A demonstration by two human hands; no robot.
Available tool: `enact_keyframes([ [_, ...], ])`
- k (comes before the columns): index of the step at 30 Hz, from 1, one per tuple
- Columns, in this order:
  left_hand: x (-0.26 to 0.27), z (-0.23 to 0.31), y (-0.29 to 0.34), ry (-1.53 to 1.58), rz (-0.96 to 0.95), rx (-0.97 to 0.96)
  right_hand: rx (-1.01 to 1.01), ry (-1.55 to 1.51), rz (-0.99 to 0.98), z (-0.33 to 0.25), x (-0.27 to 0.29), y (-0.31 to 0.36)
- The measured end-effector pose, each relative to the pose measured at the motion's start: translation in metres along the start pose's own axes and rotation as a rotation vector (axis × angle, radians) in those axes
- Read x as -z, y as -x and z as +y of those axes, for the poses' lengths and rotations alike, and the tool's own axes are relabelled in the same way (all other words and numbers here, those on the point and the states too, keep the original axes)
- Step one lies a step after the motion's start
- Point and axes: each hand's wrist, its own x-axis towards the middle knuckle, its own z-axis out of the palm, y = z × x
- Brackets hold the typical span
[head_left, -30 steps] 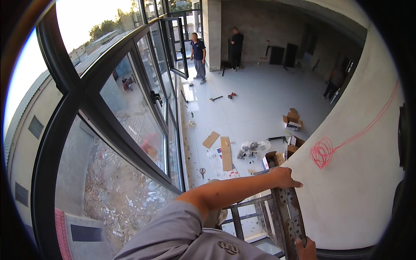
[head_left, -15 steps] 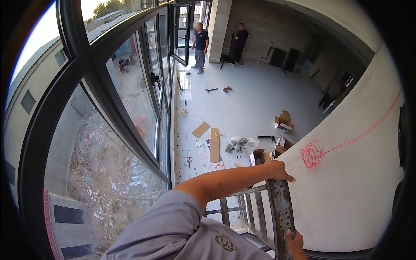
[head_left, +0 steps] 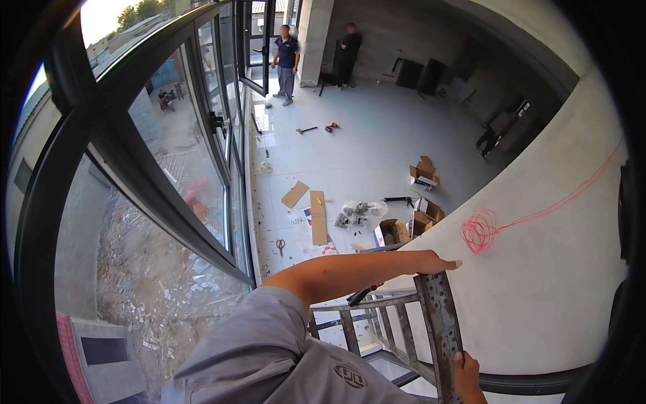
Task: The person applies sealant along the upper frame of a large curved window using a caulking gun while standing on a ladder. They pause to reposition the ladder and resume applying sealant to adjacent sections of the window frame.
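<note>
A worn metal stepladder (head_left: 441, 316) with a perforated top plate stands below me. My left hand (head_left: 437, 261) lies over the far end of that plate, thumb stretched out to the right, its fingers curled out of sight over the edge. At the near end, my right hand (head_left: 465, 377) grips the plate's right edge with the thumb on top; its other fingers are mostly hidden. A dark tool with a reddish part (head_left: 363, 295) shows just beneath my left forearm, by the ladder's upper bar.
Tall dark-framed windows (head_left: 155, 101) line the left. Pink string (head_left: 479, 231) lies coiled on the pale surface at right. Below are cardboard pieces (head_left: 318, 219), open boxes (head_left: 424, 174), scissors (head_left: 280, 247), a hammer (head_left: 306, 129) and a red drill (head_left: 332, 127). A person (head_left: 286, 64) stands by the open window.
The view has shifted, so the room sits further left and higher. My left thumb points straighter to the right. The dark tool has come into sight. A person at the far right has moved.
</note>
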Motion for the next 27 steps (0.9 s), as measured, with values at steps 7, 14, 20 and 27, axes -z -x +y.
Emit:
enact_keyframes([
  [7,0.048,-0.058,0.022,0.144,0.163,-0.095,0.147,-0.079,0.185,-0.074,-0.014,-0.103],
  [14,0.045,-0.131,0.039,0.309,0.161,-0.193,0.002,0.121,0.186,-0.115,-0.033,-0.134],
  [20,0.016,-0.180,0.047,0.417,0.091,-0.248,0.019,0.064,0.215,-0.116,-0.033,-0.126],
  [27,0.011,-0.212,0.062,0.170,0.138,-0.510,-0.011,0.063,0.214,-0.111,-0.034,-0.129],
])
